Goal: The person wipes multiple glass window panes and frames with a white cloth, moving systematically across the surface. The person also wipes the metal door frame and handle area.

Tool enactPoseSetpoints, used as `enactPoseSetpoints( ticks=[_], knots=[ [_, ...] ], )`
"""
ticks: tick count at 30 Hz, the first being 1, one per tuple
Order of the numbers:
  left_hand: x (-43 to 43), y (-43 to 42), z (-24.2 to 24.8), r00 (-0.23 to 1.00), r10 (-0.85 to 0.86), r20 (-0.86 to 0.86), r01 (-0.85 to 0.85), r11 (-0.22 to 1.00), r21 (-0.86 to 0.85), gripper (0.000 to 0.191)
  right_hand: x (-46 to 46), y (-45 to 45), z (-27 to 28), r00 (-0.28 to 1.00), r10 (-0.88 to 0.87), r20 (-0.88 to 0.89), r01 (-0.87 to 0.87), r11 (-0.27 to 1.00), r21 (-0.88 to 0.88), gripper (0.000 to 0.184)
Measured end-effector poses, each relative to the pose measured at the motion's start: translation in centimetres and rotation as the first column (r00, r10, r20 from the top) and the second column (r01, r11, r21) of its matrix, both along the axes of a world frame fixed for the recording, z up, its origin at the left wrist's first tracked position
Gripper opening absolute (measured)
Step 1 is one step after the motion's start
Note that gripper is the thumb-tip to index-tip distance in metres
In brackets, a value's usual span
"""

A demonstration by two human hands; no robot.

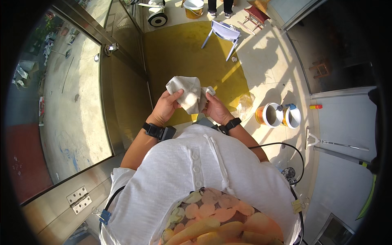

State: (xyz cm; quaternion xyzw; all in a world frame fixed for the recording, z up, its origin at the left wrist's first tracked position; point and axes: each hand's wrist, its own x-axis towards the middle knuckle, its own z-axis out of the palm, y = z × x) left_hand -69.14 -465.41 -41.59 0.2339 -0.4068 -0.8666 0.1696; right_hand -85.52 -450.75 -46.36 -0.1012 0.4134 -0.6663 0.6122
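A pale, crumpled cloth (187, 92) is held up between my two hands, in front of my chest. My left hand (167, 104) pinches its left side, the thumb lying on top of the fabric. At the right edge of the cloth, my right hand (216, 107) grips a bunched part between thumb and fingers. The fingertips under the cloth are partly hidden. Both wrists wear black straps. To my left stands a metal-framed glass door (105, 79) with a round knob (111, 48).
A yellow-green mat (183, 52) covers floor ahead, with a small lavender chair (225, 32) on it. Two buckets (269, 114) (292, 117) stand right, near a plastic bag (244, 105). A squeegee-like tool (312, 139) lies farther right. A person's legs (220, 7) show at the top.
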Motion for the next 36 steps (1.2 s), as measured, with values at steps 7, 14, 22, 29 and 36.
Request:
enactPoseSetpoints(
  ticks=[7, 14, 22, 29, 36],
  knots=[
    [-6.0, -8.1, 0.3, 0.980, 0.082, 0.181, -0.009, 0.927, -0.374, 0.046, -6.9, -7.3, 0.1, 0.971, -0.020, -0.239, 0.022, 1.000, 0.006, 0.040],
    [-0.3, -26.0, -5.2, 0.447, 0.847, 0.287, -0.852, 0.501, -0.154, 0.067, -12.4, -14.6, -1.9, 0.962, -0.003, -0.273, 0.030, 0.995, 0.094, 0.038],
    [-1.6, -40.4, -8.9, 0.280, 0.916, 0.287, -0.960, 0.262, 0.103, 0.075, -17.9, -30.4, 0.3, 0.936, 0.038, -0.350, -0.015, 0.998, 0.068, 0.039],
    [-2.7, -44.0, -8.8, 0.029, 0.908, 0.419, -0.989, -0.033, 0.141, 0.046, -20.1, -43.5, 1.0, 0.941, 0.120, -0.316, -0.116, 0.993, 0.034, 0.038],
    [-0.6, -43.5, -12.5, 0.116, 0.958, -0.264, -0.683, 0.270, 0.679, 0.027, -19.3, -53.8, 0.5, 0.869, 0.394, -0.298, -0.363, 0.919, 0.156, 0.036]
  ],
)
